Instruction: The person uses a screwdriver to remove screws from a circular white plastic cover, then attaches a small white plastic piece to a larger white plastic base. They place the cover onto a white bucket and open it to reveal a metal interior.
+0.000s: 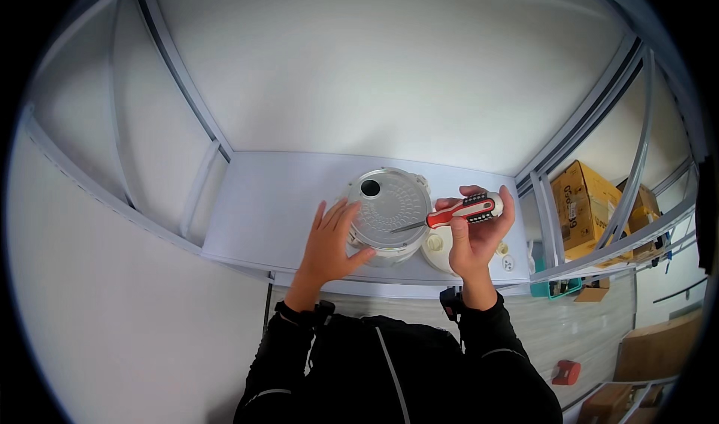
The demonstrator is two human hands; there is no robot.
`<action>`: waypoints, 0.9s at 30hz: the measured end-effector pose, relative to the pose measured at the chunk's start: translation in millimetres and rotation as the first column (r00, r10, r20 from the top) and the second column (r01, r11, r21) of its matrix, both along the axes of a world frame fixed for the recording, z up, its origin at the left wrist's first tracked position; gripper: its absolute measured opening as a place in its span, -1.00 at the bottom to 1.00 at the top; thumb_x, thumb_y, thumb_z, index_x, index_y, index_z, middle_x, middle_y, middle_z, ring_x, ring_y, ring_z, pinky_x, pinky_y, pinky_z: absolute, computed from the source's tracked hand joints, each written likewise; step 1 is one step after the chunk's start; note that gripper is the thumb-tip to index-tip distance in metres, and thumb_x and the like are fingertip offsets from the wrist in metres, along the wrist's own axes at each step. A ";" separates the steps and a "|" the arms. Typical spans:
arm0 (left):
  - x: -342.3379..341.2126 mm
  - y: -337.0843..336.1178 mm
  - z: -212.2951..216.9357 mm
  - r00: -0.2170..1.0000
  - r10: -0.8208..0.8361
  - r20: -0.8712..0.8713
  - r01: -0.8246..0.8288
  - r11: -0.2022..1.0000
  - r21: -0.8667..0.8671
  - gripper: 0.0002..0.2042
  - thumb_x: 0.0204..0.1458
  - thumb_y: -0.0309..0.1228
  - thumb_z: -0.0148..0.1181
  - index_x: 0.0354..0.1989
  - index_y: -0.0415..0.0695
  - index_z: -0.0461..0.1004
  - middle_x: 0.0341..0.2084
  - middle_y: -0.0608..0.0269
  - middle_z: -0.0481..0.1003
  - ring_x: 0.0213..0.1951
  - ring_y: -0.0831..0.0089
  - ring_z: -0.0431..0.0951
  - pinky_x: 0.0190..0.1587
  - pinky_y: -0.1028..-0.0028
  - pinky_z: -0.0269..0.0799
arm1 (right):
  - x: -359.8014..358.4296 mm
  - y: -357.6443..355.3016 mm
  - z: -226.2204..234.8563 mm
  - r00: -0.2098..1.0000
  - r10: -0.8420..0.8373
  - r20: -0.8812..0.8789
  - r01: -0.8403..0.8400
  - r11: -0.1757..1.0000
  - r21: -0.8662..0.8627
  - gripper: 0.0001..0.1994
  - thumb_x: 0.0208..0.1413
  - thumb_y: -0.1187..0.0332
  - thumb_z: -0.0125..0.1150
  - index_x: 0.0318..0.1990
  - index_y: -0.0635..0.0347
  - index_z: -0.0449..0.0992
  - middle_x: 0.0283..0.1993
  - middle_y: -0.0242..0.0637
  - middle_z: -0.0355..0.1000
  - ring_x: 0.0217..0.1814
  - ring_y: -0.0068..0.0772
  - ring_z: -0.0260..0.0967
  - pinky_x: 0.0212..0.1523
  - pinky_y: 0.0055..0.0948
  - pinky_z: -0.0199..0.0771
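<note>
Currently gripping red screwdriver (463, 211) w/ curled R hand (478, 246), pointing it over silver-topped round container (389, 207) on table (262, 214); holding nothing w/ L hand (328, 240), spread wide at container's L rim. Can't see inside it; can't ID contents of teal bin (539, 288) to R.

Left hand (327, 246) at round appliance (391, 199); right hand (478, 243) holds screwdriver (466, 210).

From the head, one fisheye looks down — near the tabletop (251, 214), facing the wall (389, 64).
</note>
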State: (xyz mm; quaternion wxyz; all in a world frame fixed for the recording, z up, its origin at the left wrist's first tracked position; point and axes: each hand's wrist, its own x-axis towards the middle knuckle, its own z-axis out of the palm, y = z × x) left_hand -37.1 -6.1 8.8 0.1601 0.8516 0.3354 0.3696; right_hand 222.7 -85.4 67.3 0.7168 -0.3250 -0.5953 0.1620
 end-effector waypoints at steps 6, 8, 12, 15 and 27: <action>-11.2 13.4 -18.2 0.999 -0.017 -0.032 0.015 0.999 -0.050 -0.28 -0.05 -0.10 0.56 0.28 -0.14 0.45 0.16 0.06 0.58 0.41 -0.06 0.38 0.51 -0.18 0.10 | 6.8 -4.5 -0.4 0.999 -0.033 -0.021 0.033 0.999 -0.009 -0.17 0.33 0.59 0.21 0.59 0.03 -0.18 0.29 0.13 0.28 0.07 -0.08 0.62 0.14 -0.01 0.68; -9.7 16.1 -23.9 1.000 -0.014 0.025 0.016 0.998 -0.056 -0.31 -0.12 -0.08 0.61 0.19 -0.11 0.52 0.11 0.11 0.59 0.39 -0.03 0.41 0.50 -0.19 0.12 | 6.8 -5.3 -1.1 0.999 -0.037 -0.024 0.037 0.999 -0.011 -0.17 0.32 0.59 0.21 0.59 0.03 -0.18 0.29 0.13 0.28 0.07 -0.08 0.62 0.14 -0.01 0.68; -2.1 18.5 -26.8 0.998 -0.023 0.056 0.022 1.000 0.015 -0.46 -0.24 -0.03 0.68 -0.19 -0.07 0.57 -0.11 0.23 0.56 0.18 0.06 0.49 0.47 -0.23 0.17 | 8.1 -8.3 -2.2 0.998 -0.057 -0.035 0.056 0.998 -0.022 -0.16 0.32 0.60 0.20 0.59 0.03 -0.18 0.28 0.13 0.29 0.07 -0.07 0.62 0.14 -0.01 0.68; 10.7 11.7 -31.0 0.996 0.003 0.093 -0.012 0.995 0.096 -0.50 -0.29 -0.01 0.69 -0.39 -0.02 0.49 -0.26 0.29 0.48 0.02 0.11 0.47 0.44 -0.25 0.20 | 9.7 -9.2 -2.5 0.996 -0.071 -0.045 0.069 0.997 -0.032 -0.16 0.31 0.62 0.20 0.59 0.03 -0.18 0.28 0.13 0.29 0.07 -0.07 0.61 0.15 -0.01 0.68; 78.2 -20.8 -44.7 0.943 0.255 0.213 -0.295 0.938 0.182 -0.51 -0.28 -0.03 0.67 -0.41 -0.01 0.45 -0.34 0.30 0.42 -0.09 0.14 0.38 0.33 -0.20 0.27 | 5.1 -6.7 -9.2 0.999 -0.023 0.050 0.023 1.000 -0.002 -0.16 0.29 0.57 0.32 0.57 0.05 -0.10 0.27 0.15 0.31 0.06 -0.02 0.63 0.06 -0.05 0.74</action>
